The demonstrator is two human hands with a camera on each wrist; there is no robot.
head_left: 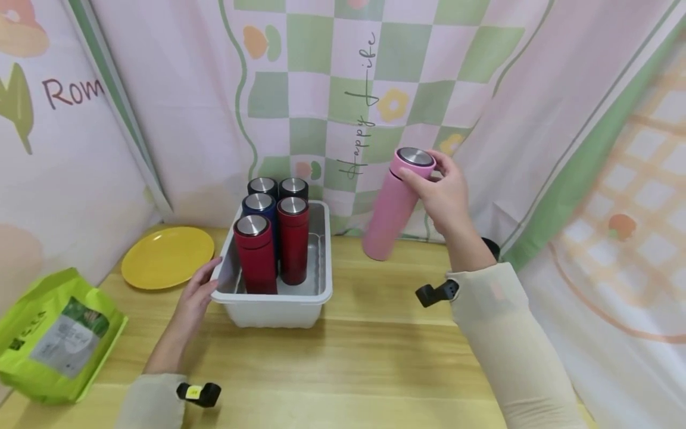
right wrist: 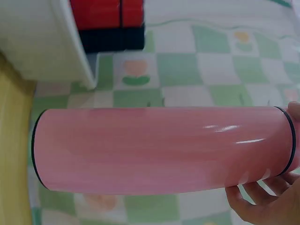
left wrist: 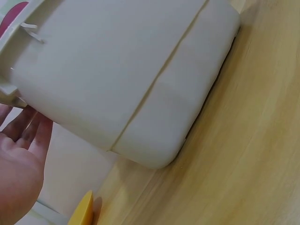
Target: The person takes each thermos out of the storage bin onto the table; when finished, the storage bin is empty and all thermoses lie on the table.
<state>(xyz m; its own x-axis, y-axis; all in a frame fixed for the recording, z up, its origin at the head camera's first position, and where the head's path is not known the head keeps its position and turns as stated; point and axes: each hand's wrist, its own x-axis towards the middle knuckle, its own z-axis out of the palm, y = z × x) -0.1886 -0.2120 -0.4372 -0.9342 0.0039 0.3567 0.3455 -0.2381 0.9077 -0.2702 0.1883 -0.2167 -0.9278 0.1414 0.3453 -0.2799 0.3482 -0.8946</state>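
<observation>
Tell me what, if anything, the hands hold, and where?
The right hand holds the shiny pink cylindrical bottle by its upper end, at the lid. The left hand touches the white rectangular plastic bin.

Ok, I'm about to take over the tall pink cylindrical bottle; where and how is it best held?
I'd probably take the pink bottle around its lower body, coming from the person's left: the right grip holds the top, and the free lower end tilts toward that side.
</observation>
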